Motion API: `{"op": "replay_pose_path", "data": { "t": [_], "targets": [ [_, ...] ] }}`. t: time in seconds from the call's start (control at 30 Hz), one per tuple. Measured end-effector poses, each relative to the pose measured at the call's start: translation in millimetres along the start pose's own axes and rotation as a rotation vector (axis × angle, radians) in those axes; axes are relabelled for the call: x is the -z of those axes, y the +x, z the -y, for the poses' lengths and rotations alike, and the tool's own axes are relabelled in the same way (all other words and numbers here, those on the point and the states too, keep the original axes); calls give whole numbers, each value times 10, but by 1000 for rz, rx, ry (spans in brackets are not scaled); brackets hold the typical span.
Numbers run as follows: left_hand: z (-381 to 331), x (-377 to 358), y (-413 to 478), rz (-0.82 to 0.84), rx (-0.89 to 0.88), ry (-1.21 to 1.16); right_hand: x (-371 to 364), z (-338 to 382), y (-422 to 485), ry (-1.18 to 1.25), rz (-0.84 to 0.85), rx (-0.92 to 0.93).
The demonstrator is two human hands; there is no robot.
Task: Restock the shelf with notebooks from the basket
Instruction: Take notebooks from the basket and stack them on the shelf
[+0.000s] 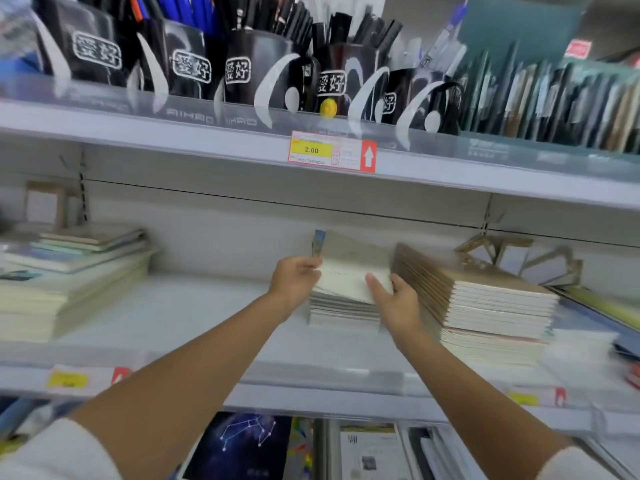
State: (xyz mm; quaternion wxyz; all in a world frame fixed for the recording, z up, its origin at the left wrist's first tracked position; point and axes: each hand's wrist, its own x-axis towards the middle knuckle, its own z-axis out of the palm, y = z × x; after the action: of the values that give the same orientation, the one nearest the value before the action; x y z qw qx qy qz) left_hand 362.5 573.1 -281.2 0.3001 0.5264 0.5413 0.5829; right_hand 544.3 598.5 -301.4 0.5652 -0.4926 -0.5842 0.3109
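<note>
Gripping the tilted notebook [346,278] with my left hand [292,277] at 9 o'clock and right hand [396,301] at 4 o'clock, I hold it atop the stack [343,315].

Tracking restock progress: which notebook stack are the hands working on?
The pale middle stack; left hand and right hand grip its top notebooks. The left stack and brown-covered right stack aren't held.

The shelf-edge price label [331,151] reads "2.00" on yellow, beside a white arrow on red. Above it, black pen holders [191,65] bear "爱好"; the clear rail [189,116] left of it, "AIHAO"
</note>
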Motion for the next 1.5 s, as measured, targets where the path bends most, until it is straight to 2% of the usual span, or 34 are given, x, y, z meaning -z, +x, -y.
{"op": "replay_pose_path", "data": {
  "t": [0.13,0.23,0.27,0.37,0.6,0.8,0.93,1.0,1.1,1.2,1.23,1.33,1.4,1.5],
  "targets": [
    [124,65,-34,157,-129,142,-33,-258,85,-185,-72,140],
    [188,88,66,168,-199,256,-80,-218,220,-217,-216,261],
    [181,78,104,156,-214,254,-87,-153,233,-189,-214,269],
    [149,12,222,83,-184,229,-110,-52,355,-87,-175,236],
    [248,-134,424,-94,-143,78,-100,-226,687,-124,-107,157],
    [373,-146,454,17,-78,-124,-196,-232,739,-154,-209,162],
    [355,-114,540,-71,-67,-128,-234,-274,775,-185,-222,211],
    [365,-117,545,-126,-49,-124,-217,-257,782,-238,-205,233],
    [377,-88,445,-94,-5,-169,-194,-222,758,-382,-129,254],
    [417,90,270,-106,-32,-65,-274,-195,587,-678,-120,438],
    [450,183,202,-127,-30,-21,-338,-178,485,-703,-133,506],
    [501,521,-16,-196,29,11,-666,-56,94,-545,-81,661],
    [481,799,-187,-300,74,85,-954,70,-246,-445,9,728],
    [435,1319,-528,-444,115,142,-1356,281,-823,-310,187,738]
  ]
}}
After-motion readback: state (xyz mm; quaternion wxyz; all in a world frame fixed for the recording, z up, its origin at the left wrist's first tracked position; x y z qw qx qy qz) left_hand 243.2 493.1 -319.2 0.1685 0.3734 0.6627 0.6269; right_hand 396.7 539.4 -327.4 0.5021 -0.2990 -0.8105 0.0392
